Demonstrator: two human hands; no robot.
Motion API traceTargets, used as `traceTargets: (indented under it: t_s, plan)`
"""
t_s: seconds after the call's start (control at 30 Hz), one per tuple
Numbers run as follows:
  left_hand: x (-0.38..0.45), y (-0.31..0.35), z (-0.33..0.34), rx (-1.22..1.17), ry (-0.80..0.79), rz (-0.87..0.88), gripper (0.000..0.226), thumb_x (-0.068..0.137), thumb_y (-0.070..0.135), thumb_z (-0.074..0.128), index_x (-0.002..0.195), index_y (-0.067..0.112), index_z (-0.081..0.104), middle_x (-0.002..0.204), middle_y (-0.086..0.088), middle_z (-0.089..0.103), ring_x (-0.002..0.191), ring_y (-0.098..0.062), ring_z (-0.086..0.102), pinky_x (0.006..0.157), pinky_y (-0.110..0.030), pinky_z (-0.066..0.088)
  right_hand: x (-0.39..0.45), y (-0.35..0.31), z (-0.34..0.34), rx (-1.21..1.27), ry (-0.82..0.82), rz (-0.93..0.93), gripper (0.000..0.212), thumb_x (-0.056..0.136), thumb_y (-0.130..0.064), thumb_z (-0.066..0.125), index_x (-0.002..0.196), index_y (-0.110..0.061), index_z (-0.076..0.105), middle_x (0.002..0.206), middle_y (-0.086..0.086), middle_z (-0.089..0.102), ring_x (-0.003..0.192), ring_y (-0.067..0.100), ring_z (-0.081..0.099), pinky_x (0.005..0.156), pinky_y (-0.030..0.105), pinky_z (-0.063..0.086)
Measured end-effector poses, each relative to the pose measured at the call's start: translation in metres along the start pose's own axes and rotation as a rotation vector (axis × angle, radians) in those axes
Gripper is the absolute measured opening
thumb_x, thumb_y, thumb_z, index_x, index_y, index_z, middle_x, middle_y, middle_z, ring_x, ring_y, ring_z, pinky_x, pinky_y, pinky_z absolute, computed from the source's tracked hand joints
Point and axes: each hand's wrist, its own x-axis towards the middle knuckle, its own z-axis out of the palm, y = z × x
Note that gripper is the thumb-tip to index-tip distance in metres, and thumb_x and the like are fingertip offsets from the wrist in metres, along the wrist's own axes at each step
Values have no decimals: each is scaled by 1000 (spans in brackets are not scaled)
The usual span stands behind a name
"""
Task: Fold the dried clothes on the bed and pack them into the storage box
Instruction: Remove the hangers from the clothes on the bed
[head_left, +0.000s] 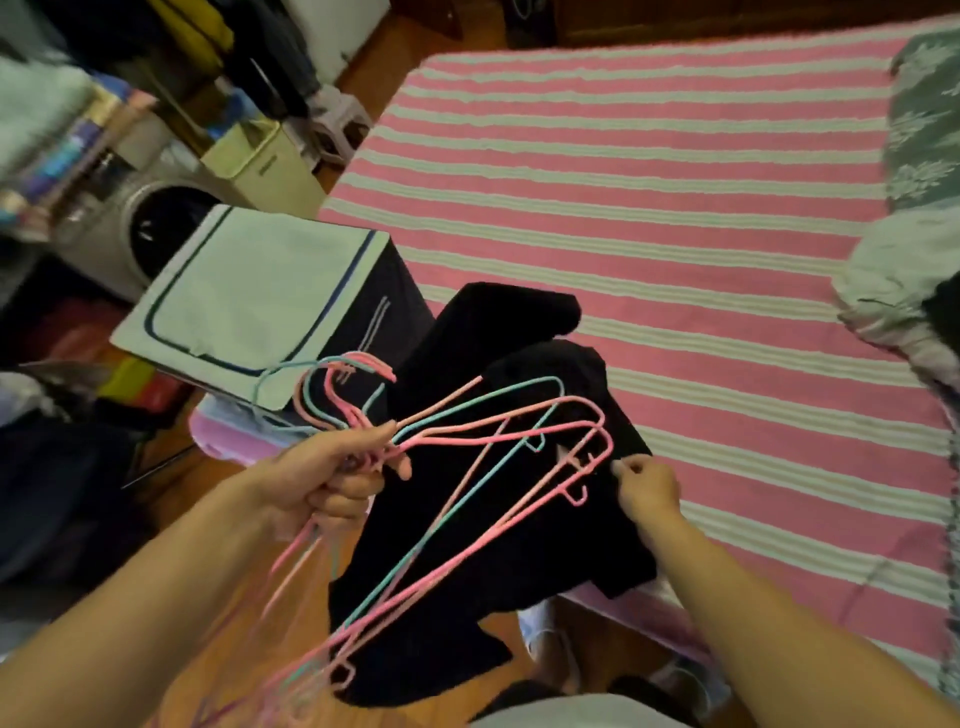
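Bare arms, a pale top, light shoes

Both forearms are bare from the frame's lower edge up to the left hand (332, 478) and the right hand (647, 491), with no sleeve, watch or ring showing on either. Below and between the hands, at the bottom edge, lies a strip of pale grey-white garment on the torso. Under the right hand's wrist, light-coloured shoes (545, 639) show, blurred.
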Motion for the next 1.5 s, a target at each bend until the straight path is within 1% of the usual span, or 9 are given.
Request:
traceTargets:
  t_s: [0.2,0.37,0.57,0.67,0.83,1.0,1.2,1.4,1.5]
  plan:
    - [-31,-29,-78,139,162,16,52,69,54,85,96,12,72,54,1,19,42,-13,10,39,-19,16,51,-30,-53,309,333,265,19,95,-9,61,111,-3,71,116,22,66,92,32,58,82,40,46]
    - [11,-2,-77,15,263,214,16,92,24,67,84,17,55,56,5,20,41,-9,17,37,-21,23,19,-84,-69,249,396,8,22,102,-18,53,115,-4,65,111,17,64,92,27,53,80,37,41]
    - [91,63,27,-212,51,428,19,104,7,46,87,9,55,80,-9,69,77,-27,74,66,-43,63,-89,-140,-169,67,851,-360,15,103,-22,51,106,-11,60,95,7,58,88,25,51,73,29,31]
    - [119,90,94,-380,-75,446,18,105,6,44,97,-1,58,94,-12,77,99,-29,72,65,-47,63,-147,-159,-237,46,1135,-527,13,102,-22,53,105,-13,62,94,1,61,84,13,51,73,25,33]
    - [149,117,212,-387,-171,438,30,109,11,40,136,-1,47,131,-15,65,92,-22,73,77,-40,55,-231,-186,-335,265,1407,-754,10,103,-22,49,94,-26,50,78,-11,56,58,2,55,60,13,42]
    - [151,144,325,-365,-187,397,32,110,10,34,132,-1,54,131,-12,60,117,-23,63,95,-43,50,-293,-204,-413,358,1453,-991,7,106,-18,42,102,-19,48,96,2,63,70,16,70,63,30,60]
    - [150,163,421,-476,-127,491,37,109,8,30,141,-2,44,125,-13,67,94,-19,72,80,-46,55,-322,-200,-509,295,1469,-1267,7,105,-18,39,104,-14,46,99,4,61,77,17,70,68,31,60]
    - [172,159,484,-433,61,505,27,104,5,48,129,2,56,119,-1,72,113,-12,63,102,-41,48,-252,-158,-627,390,1313,-972,11,105,-19,41,96,-22,47,96,-2,58,73,9,68,77,40,62]
    - [185,155,507,-456,90,473,30,106,3,37,133,4,52,121,-4,67,103,-15,62,97,-37,47,-195,-126,-674,363,1253,-811,10,105,-21,41,100,-18,48,95,-4,58,72,8,67,81,42,61]
